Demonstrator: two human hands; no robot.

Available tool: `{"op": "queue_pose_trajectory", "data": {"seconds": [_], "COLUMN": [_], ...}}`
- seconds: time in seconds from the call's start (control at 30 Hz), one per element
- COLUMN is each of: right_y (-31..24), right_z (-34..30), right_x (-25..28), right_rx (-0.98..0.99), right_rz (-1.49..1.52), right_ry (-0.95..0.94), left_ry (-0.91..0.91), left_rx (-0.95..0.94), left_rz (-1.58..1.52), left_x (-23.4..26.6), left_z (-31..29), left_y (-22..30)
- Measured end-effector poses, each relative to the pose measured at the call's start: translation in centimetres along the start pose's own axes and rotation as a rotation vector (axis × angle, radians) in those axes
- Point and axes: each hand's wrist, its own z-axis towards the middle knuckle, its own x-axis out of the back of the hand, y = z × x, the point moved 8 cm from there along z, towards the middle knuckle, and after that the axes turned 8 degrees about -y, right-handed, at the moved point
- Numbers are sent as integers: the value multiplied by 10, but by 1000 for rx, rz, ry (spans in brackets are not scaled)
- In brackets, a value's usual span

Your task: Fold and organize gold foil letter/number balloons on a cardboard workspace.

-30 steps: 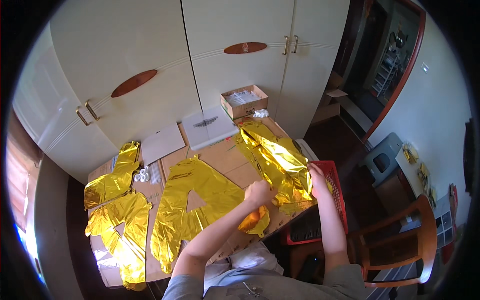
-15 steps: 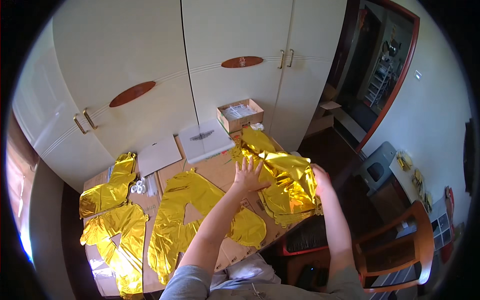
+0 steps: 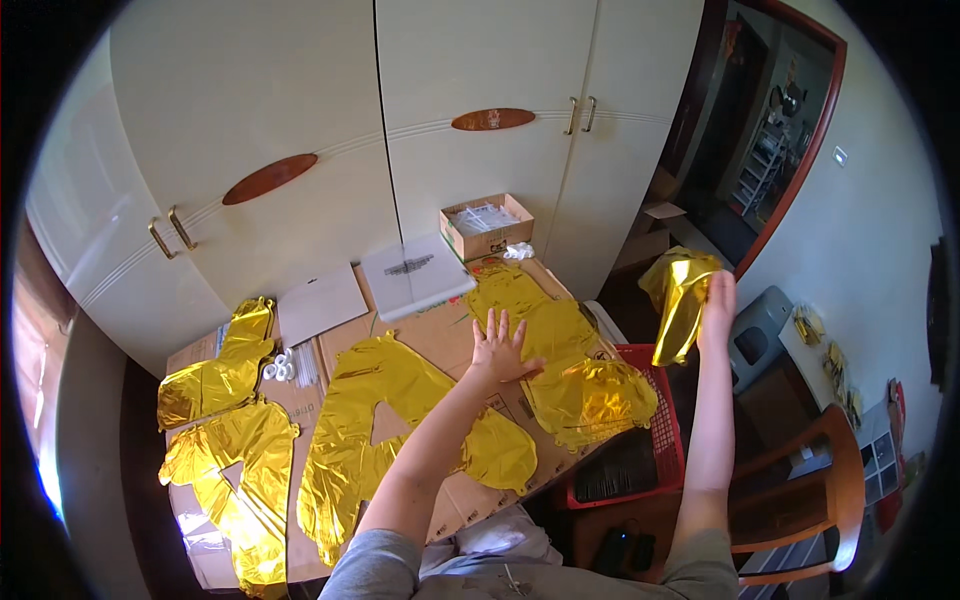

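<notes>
With fingers spread, my left hand (image 3: 498,354) rests on the near left part of a flat gold foil balloon (image 3: 562,335) at the table's right side. Off to the right, my right hand (image 3: 718,308) grips a crumpled gold foil balloon (image 3: 684,308) and holds it in the air past the table edge. An A-shaped gold foil balloon (image 3: 350,400) lies flat left of my left forearm, which hides part of it. Farther left are another gold balloon with a triangular hole (image 3: 262,455) and an angular gold piece (image 3: 225,370).
At the back stand a cardboard box of clear packets (image 3: 470,238) and a white flat case (image 3: 412,275). White ribbon rolls (image 3: 280,366) lie between balloons. A red basket (image 3: 668,440) sits beside the table, a wooden chair (image 3: 845,480) at right. Wardrobe doors (image 3: 300,80) rise behind.
My right hand has lifted a gold foil balloon off the one under it and carried it up and right, past the table. My left hand stays pressed on the flat one.
</notes>
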Motion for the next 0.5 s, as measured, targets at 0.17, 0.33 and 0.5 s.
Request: {"op": "queue_pose_trajectory", "data": {"seconds": [0.17, 0.33, 0.5], "right_y": [-122, -147, -154], "right_z": [-118, -281, -360], "right_x": [-174, -262, -292], "right_rx": [509, 951, 940], "right_rz": [-841, -838, -674], "right_ry": [-691, -1096, -1127], "left_ry": [210, -133, 45], "left_rx": [-43, 18, 217], "left_rz": [-919, -1594, -963], "left_x": [20, 29, -3], "left_z": [-35, -124, -161], "left_y": [-30, -38, -92]}}
